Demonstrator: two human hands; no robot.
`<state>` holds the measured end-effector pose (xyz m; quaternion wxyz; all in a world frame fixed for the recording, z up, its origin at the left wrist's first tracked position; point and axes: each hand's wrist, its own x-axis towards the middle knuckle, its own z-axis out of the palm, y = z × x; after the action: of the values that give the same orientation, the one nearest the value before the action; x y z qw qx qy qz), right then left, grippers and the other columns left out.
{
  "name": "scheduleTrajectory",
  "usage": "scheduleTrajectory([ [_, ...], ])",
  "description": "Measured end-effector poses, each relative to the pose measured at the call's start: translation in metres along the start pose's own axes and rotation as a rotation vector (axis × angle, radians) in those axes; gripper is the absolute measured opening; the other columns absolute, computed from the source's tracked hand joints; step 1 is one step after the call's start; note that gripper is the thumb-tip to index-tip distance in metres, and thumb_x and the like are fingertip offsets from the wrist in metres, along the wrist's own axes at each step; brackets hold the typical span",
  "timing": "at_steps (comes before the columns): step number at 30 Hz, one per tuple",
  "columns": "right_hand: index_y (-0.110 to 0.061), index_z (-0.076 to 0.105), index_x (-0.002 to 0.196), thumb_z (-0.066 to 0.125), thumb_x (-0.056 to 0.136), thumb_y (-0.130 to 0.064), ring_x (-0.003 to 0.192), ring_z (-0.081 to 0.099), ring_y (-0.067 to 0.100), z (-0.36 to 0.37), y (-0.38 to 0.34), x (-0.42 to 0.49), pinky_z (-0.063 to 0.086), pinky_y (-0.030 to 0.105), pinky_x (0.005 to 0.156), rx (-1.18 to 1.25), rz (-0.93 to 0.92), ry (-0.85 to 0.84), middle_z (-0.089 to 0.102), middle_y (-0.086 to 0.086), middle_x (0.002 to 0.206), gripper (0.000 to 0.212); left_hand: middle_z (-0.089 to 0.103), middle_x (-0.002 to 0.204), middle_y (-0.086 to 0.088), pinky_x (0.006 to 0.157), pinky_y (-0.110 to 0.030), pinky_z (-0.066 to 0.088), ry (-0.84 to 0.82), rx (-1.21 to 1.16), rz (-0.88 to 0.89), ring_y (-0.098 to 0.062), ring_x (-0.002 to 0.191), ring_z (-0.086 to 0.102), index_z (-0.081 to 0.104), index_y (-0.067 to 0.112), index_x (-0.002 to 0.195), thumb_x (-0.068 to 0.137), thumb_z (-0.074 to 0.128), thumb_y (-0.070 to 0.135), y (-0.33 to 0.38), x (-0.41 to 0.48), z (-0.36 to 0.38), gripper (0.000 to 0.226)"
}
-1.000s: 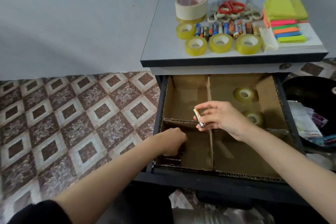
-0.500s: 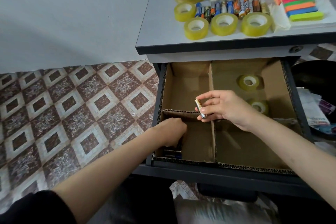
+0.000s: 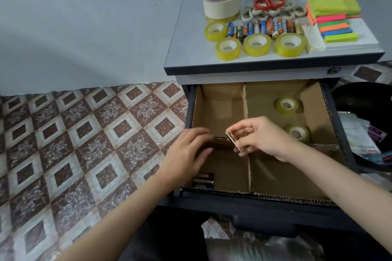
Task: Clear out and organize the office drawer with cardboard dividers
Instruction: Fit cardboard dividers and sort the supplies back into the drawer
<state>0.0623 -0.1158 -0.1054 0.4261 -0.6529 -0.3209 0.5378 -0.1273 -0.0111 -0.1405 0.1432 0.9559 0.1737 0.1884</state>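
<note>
My right hand [image 3: 264, 136] pinches a small gold cylindrical battery [image 3: 233, 141] above the brown cardboard dividers [image 3: 246, 108] in the open dark drawer [image 3: 244, 203]. My left hand [image 3: 187, 152] hovers loosely curled and empty over the front-left compartment, where several dark batteries [image 3: 203, 180] lie. On the grey worktop [image 3: 186, 34], the wide cream masking tape roll [image 3: 222, 2] carries red lettering too blurred to read.
</note>
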Motion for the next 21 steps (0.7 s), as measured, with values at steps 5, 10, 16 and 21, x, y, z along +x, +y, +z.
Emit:
scheduleTrajectory([
  [5,-0.004,0.068,0.09,0.066,0.077,0.008,0.063,0.065,0.016,0.027,0.0,-0.002,0.059,0.029,0.066,-0.377,0.002,-0.059,0.066,0.009,0.075,0.018,0.016,0.15,0.017,0.117,-0.021,0.008,-0.081,-0.387,-0.487,0.0,0.142,0.01,0.027,0.02,0.146,0.091,0.026,0.053,0.002,-0.017,0.003,0.064],
  [10,-0.015,0.065,0.086,0.067,0.079,-0.005,0.071,0.062,0.016,0.053,0.014,0.004,0.05,0.023,0.063,-0.665,-0.015,-0.07,0.064,0.004,0.085,0.013,0.016,0.154,0.01,0.111,-0.012,0.002,-0.095,-0.38,-0.504,-0.003,0.143,0.008,0.024,0.016,0.147,0.091,0.02,0.046,0.004,-0.013,0.003,0.064],
  [16,-0.016,0.064,0.093,0.062,0.083,-0.006,0.084,0.058,0.021,0.065,0.025,0.01,0.043,0.022,0.065,-0.793,-0.008,-0.034,0.056,0.005,0.096,0.014,0.02,0.154,0.007,0.111,-0.014,0.007,-0.149,-0.396,-0.518,-0.002,0.141,0.014,0.029,0.015,0.146,0.09,0.02,0.046,0.001,-0.009,-0.007,0.064],
  [21,-0.012,0.064,0.109,0.06,0.083,-0.008,0.099,0.06,0.027,0.071,0.025,0.018,0.05,0.031,0.082,-0.929,0.018,-0.009,0.062,0.009,0.109,0.026,0.021,0.154,0.008,0.11,-0.013,0.008,-0.146,-0.353,-0.507,0.0,0.14,0.014,0.029,0.016,0.145,0.098,0.027,0.037,-0.002,-0.009,-0.004,0.052],
])
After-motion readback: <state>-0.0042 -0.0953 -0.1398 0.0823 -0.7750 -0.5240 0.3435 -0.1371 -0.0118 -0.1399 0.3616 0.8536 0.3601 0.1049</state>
